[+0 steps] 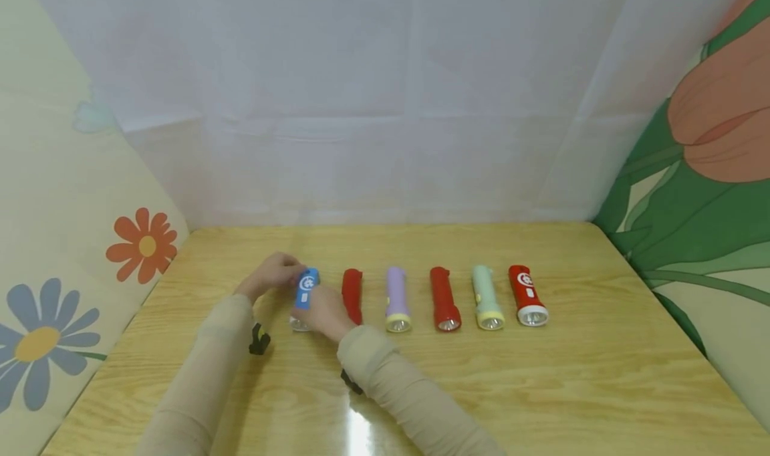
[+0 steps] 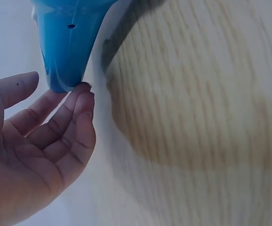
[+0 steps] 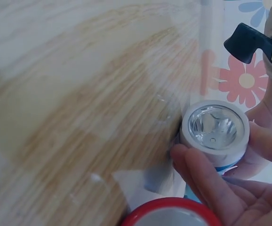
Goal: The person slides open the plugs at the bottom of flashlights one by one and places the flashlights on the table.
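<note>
A blue flashlight (image 1: 305,291) with a white emblem lies at the left end of a row on the table. My left hand (image 1: 277,272) is at its tail; in the left wrist view the fingertips (image 2: 82,89) touch the tail end while the thumb stands a little apart. At the lens end, my right hand (image 1: 325,312) pinches the flashlight's white head (image 3: 216,149) between thumb and fingers. Right beside that hand lies a red flashlight (image 1: 352,292), partly covered by the hand in the head view; its red rim (image 3: 166,203) shows in the right wrist view.
Farther right in the row lie a purple flashlight (image 1: 396,295), another red one (image 1: 443,295), a mint green one (image 1: 484,292) and a red one with a white head (image 1: 525,289). A white cloth (image 1: 385,108) hangs behind the wooden table (image 1: 541,382).
</note>
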`<state>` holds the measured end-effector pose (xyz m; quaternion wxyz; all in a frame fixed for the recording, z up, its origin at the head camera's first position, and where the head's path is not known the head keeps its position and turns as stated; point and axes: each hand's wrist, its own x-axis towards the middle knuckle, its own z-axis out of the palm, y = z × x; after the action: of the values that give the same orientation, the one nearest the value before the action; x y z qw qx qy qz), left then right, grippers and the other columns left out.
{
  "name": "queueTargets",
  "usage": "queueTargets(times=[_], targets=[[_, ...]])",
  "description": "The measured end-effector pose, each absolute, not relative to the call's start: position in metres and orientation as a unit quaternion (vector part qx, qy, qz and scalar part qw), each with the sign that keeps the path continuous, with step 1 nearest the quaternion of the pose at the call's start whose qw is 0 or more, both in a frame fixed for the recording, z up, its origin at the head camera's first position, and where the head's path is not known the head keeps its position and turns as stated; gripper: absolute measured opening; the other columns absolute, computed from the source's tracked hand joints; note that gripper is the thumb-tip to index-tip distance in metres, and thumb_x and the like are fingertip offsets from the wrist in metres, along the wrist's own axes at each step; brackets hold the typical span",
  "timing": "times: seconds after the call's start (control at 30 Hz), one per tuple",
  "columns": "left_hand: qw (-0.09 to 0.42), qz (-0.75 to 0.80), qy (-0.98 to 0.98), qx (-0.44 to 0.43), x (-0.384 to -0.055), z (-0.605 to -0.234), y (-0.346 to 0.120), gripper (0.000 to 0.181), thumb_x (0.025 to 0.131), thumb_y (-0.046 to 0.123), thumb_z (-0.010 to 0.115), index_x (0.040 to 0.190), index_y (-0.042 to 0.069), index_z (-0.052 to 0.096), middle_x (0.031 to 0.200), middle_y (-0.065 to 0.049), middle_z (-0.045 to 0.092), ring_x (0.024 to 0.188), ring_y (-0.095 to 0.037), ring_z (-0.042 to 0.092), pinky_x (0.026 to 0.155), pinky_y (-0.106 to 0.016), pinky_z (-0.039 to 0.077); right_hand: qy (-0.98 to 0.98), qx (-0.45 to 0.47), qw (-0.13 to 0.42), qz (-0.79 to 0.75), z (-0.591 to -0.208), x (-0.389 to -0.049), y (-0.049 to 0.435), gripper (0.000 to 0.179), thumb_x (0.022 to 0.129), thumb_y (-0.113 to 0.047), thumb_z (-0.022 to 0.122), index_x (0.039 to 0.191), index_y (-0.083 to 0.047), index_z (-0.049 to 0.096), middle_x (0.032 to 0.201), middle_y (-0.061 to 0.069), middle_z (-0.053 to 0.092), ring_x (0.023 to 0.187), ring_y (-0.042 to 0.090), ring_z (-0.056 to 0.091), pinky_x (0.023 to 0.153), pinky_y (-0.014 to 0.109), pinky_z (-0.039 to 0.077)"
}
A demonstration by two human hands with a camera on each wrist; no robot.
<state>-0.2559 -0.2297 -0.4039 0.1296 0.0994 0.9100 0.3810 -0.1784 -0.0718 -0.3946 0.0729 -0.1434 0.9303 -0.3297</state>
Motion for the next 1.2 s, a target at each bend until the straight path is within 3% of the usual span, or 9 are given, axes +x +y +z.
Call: queueTargets(times=[0.27,0.57,0.83,1.2], targets=[[0.11,0.42,0.897,0.08,-0.252,-0.402,-0.233,0.029,0.092,0.014,0.05,0.099,-0.012,0.06,0.082,-0.012,0.063,0.074,-0.022,0.058,0.069,-0.034,0.051,0.92,-0.155,0.061,-0.355,-0.396,-0.176,-0.071,0.032,0.077,-0.024,0.072,0.095,-0.001,0.063,0.078,0.006,0.064,0.063,0.012,0.055,0.057,0.019,0.044],[0.101,0.446,0.886,0.072,-0.249,-0.402,-0.236,0.029,0.09,0.012,0.054,0.106,-0.011,0.058,0.097,-0.021,0.063,0.079,-0.024,0.061,0.073,-0.035,0.053,0.918,-0.168,0.047,-0.357,-0.4,-0.178,-0.071,0.024,0.076,-0.023,0.072,0.085,-0.002,0.063,0.069,0.003,0.061,0.058,0.01,0.051,0.052,0.019,0.041],[0.092,0.479,0.87,0.076,-0.245,-0.402,-0.239,0.03,0.092,0.015,0.052,0.106,-0.011,0.055,0.098,-0.02,0.061,0.084,-0.026,0.061,0.077,-0.038,0.052,0.916,-0.162,0.059,-0.362,-0.4,-0.18,-0.068,0.024,0.075,-0.021,0.073,0.083,-0.002,0.062,0.066,0.001,0.057,0.055,0.011,0.048,0.05,0.02,0.04],[0.04,0.499,0.861,0.096,-0.243,-0.401,-0.241,0.027,0.091,0.015,0.054,0.1,-0.01,0.058,0.093,-0.018,0.062,0.078,-0.02,0.061,0.075,-0.036,0.052,0.916,-0.168,0.067,-0.358,-0.397,-0.182,-0.066,0.032,0.072,-0.022,0.076,0.09,0.0,0.061,0.067,0.002,0.058,0.054,0.011,0.049,0.049,0.02,0.04]])
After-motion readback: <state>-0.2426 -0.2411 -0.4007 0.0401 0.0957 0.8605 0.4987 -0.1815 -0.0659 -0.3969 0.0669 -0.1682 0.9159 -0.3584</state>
